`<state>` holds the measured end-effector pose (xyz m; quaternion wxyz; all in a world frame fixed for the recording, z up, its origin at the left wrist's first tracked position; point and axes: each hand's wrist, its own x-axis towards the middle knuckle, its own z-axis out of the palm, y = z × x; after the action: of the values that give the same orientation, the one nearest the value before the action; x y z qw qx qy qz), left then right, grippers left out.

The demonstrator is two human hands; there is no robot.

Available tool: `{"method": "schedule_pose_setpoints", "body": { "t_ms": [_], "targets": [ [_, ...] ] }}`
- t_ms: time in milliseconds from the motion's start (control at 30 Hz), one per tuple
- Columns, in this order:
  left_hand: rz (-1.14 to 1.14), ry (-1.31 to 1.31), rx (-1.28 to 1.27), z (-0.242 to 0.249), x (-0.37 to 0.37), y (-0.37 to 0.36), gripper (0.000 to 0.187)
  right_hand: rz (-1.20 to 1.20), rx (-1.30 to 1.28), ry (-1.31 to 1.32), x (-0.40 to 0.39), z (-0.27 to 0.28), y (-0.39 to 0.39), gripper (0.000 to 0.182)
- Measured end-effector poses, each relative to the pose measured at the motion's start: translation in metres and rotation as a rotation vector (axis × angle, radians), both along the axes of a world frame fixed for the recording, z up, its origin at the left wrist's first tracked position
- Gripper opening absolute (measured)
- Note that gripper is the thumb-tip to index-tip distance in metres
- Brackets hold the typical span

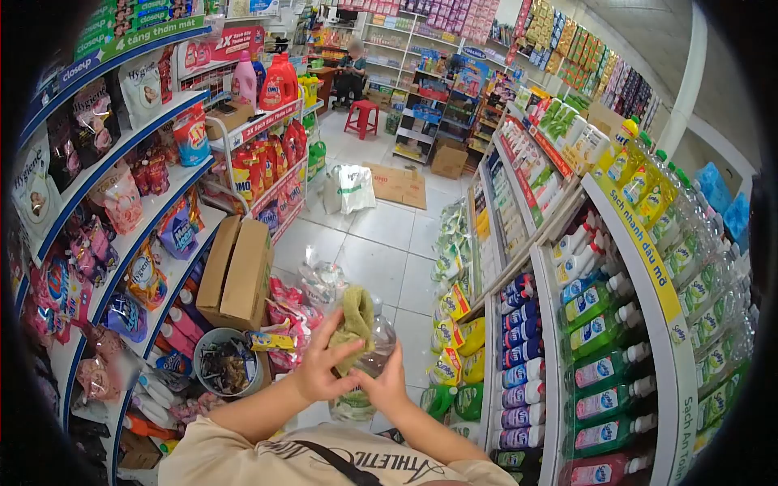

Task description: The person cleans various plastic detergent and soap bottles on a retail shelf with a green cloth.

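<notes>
In front of my chest is a large clear plastic bottle (381, 340) with a greenish label low on its side. My right hand (385, 382) is wrapped round the bottle's right side. A fuzzy olive-green cloth (354, 324) lies against the upper left of the bottle. My left hand (326, 360) is closed on the cloth, its fingers pressing it to the bottle. The bottle's cap and neck are hidden behind the cloth.
Shelves of pouches (146, 186) curve along the left; dish-soap bottles (604, 373) fill the right rack. A bucket (231, 362), cardboard box (235, 271) and pink packs (288, 320) stand near my left. Farther off are a white bag (349, 189), a red stool (362, 119) and a seated person (352, 77).
</notes>
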<state>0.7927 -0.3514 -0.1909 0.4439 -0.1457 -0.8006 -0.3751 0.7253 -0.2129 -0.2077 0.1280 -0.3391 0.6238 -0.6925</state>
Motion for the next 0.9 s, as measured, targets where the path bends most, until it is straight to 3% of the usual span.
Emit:
{"method": "schedule_pose_setpoints", "body": {
  "t_ms": [100,200,267,367,400,467,500,533,633,667,733,800,900],
  "targets": [
    [-0.045,-0.043,0.008,-0.019,0.005,0.002,0.048,-0.026,-0.003,0.014,-0.004,-0.002,0.007,0.085],
    [-0.158,-0.058,0.042,-0.043,0.012,0.009,0.06,-0.194,-0.002,0.056,-0.01,0.008,0.017,0.088],
    [-0.178,-0.075,0.018,-0.051,0.02,0.018,0.069,-0.194,-0.217,-0.034,-0.012,0.038,0.02,0.092],
    [-0.328,-0.427,0.547,-0.093,0.026,0.026,0.063,-0.218,-0.373,-0.044,-0.015,0.049,0.033,0.095],
    [-0.47,-0.556,0.967,-0.064,0.026,0.038,0.064,-0.239,-0.414,-0.005,-0.013,0.049,0.037,0.093],
    [-0.779,-0.648,1.357,-0.078,0.012,0.038,0.068,-0.213,-0.584,-0.058,-0.002,0.059,0.031,0.089],
    [-0.912,-0.678,1.556,-0.083,0.011,0.035,0.07,-0.116,-0.549,-0.081,-0.001,0.053,0.031,0.089],
    [-1.11,-0.687,1.517,-0.047,0.013,0.041,0.076,-0.009,-0.512,-0.103,-0.002,0.043,0.034,0.089],
    [-1.228,-0.707,1.341,-0.093,0.006,0.017,0.074,0.147,-0.383,-0.034,0.002,0.033,0.027,0.09],
    [-1.06,-0.906,1.164,-0.107,-0.004,0.007,0.074,0.167,-0.339,0.02,0.001,0.032,0.023,0.09],
    [-0.96,-0.851,1.166,-0.094,-0.01,0.009,0.074,0.109,-0.264,0.046,0.001,0.025,0.012,0.089],
    [-0.82,-0.745,0.973,-0.061,-0.009,0.015,0.072,0.02,-0.141,0.124,-0.004,0.006,0.004,0.089],
    [-1.066,-0.69,1.284,-0.074,-0.004,0.016,0.078,0.03,-0.13,-0.015,-0.01,-0.004,0.004,0.087]
  ]
}}
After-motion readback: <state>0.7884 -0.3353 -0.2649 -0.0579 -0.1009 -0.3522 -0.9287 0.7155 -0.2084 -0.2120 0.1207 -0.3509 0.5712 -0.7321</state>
